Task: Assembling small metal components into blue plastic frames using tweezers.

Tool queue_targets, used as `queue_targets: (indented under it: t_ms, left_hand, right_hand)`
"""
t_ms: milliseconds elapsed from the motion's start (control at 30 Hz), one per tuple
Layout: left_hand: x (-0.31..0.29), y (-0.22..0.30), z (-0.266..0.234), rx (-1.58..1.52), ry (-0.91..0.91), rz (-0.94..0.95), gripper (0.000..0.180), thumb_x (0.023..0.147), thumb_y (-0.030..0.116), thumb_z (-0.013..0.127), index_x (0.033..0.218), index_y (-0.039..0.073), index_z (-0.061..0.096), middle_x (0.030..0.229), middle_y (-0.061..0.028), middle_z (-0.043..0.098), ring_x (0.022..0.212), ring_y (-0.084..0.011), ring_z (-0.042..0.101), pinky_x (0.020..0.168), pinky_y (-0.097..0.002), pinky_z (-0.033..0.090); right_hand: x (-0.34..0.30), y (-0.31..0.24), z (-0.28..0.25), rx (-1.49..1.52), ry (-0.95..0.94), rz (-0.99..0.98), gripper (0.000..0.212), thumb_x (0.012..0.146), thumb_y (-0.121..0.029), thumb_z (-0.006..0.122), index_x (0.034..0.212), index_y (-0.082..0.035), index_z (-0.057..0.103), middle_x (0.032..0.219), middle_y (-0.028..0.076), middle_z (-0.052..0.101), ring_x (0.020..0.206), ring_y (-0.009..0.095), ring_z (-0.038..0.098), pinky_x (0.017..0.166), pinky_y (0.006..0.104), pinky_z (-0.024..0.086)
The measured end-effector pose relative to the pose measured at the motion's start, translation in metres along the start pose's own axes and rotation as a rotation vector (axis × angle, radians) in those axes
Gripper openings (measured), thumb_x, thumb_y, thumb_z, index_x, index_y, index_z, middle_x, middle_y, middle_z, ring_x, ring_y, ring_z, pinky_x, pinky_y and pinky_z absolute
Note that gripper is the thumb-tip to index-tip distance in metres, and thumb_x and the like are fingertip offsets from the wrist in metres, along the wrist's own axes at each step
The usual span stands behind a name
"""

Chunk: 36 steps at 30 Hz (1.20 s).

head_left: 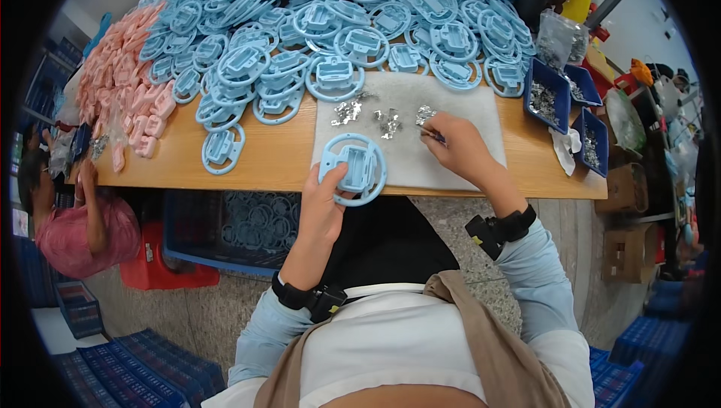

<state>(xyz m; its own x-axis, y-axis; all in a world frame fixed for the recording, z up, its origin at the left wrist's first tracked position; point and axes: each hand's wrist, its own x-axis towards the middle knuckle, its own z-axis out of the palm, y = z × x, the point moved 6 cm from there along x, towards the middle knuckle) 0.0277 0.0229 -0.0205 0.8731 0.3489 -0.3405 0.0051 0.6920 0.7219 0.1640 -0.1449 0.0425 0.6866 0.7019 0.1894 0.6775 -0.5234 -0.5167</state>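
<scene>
My left hand [324, 196] is closed on a light blue ring-shaped plastic housing [362, 168] with a rectangular recess in its middle. It is held at the near edge of a whitish mat [454, 166]. Over the mat's right part, my right hand [460, 147] pinches thin dark tweezers [433, 135], whose tips are near a small heap of shiny metal pieces [425, 114]. Two more loose clusters of metal pieces, one at the left [346, 112] and one in the middle [389, 124], lie on the mat. Whether the tweezers grip a piece is too small to tell.
A large pile of blue housings [330, 21] covers the table's far side, with pink plastic parts [124, 81] at left. Blue bins [546, 96] of metal pieces stand at right. Below the table is a crate [197, 246]. Another person [86, 224] sits at left.
</scene>
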Motion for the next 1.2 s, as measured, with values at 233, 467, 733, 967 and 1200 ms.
queue_targets:
  t_ms: [233,467,733,967,1200]
  left_hand:
    - [0.002,-0.006,0.004,-0.003,-0.014,-0.008,0.033,0.084,0.013,0.06,0.113,0.004,0.045,0.103,-0.0078,0.055,0.094,-0.0166,0.057,0.08,-0.0326,0.05]
    - [0.003,-0.008,0.002,-0.033,-0.011,-0.001,0.034,0.085,0.012,0.059,0.115,0.004,0.045,0.104,-0.0071,0.055,0.094,-0.0157,0.057,0.079,-0.0315,0.05]
    - [0.004,-0.007,0.001,-0.01,-0.008,-0.003,0.03,0.084,0.01,0.058,0.112,0.004,0.046,0.098,-0.0058,0.056,0.085,-0.0124,0.058,0.068,-0.0265,0.049]
    - [0.009,-0.004,0.0,0.105,-0.015,0.018,0.022,0.085,0.01,0.057,0.104,0.004,0.047,0.094,-0.0055,0.056,0.08,-0.0105,0.058,0.062,-0.0248,0.048]
    - [0.011,-0.009,-0.004,0.018,-0.032,0.031,0.022,0.087,0.011,0.055,0.106,0.004,0.046,0.096,-0.0061,0.056,0.085,-0.0119,0.058,0.068,-0.0257,0.049]
  right_hand:
    - [0.009,-0.042,0.046,0.605,0.169,0.051,0.009,0.078,-0.008,0.061,0.084,-0.001,0.059,0.081,0.005,0.056,0.067,0.012,0.049,0.059,0.0249,0.039]
    - [0.019,-0.051,0.061,0.585,0.209,0.021,0.009,0.077,-0.008,0.06,0.081,-0.001,0.059,0.078,0.012,0.055,0.07,0.026,0.055,0.061,0.0331,0.042]
    - [0.009,-0.067,0.062,0.22,0.368,-0.18,0.008,0.076,-0.01,0.061,0.082,-0.006,0.059,0.087,0.008,0.056,0.061,0.027,0.059,0.051,0.0342,0.046]
    - [-0.009,-0.083,0.052,-0.056,0.235,-0.194,0.023,0.076,-0.01,0.062,0.099,-0.01,0.062,0.093,0.007,0.057,0.058,0.024,0.06,0.049,0.0322,0.046]
    - [-0.028,-0.066,0.049,0.255,0.228,0.011,0.034,0.081,-0.006,0.056,0.114,-0.011,0.058,0.081,0.014,0.06,0.067,0.028,0.06,0.059,0.035,0.047]
